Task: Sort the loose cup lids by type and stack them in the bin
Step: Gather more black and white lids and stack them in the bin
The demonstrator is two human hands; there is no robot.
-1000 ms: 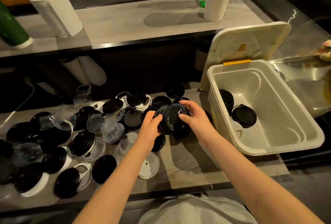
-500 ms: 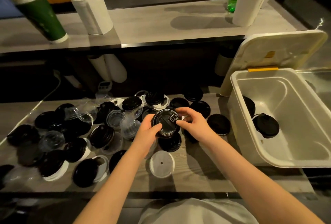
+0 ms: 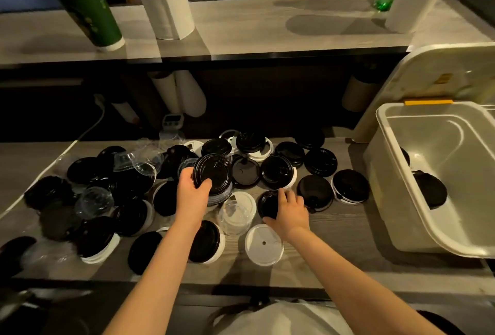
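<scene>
A: status on the hands?

B: left hand [image 3: 193,195] has its grip clamped on a stack of black lids [image 3: 214,174], thumb on the top face, fingers behind the far-left edge; stack is lifted and tilted toward the camera, above the pile; right hand [image 3: 288,210] is down on the counter [image 3: 342,230], fingers curled over a single black lid [image 3: 268,204], thumb at its near edge; grip closed on it, lid looks to be resting on the counter, can't confirm.

A: where's the rest?

B: loose lids spread across the counter left and centre; black, white and clear ones mixed, many overlapping; a white lid [image 3: 263,244] sits just beside the right wrist, near side; a clear lid [image 3: 235,214] lies between the two hands.

A: bin?

B: white bin [image 3: 385,174] at the right end of the counter, its hinged cover [image 3: 442,72] propped open behind it; inside, a black lid [image 3: 431,191] on the floor of the bin, another dark lid against the left wall, mostly hidden by the rim.

A: upper shelf?

B: green paper cup stack [image 3: 88,8], paper towel roll [image 3: 164,2], green bottle and a second roll at far right.
</scene>
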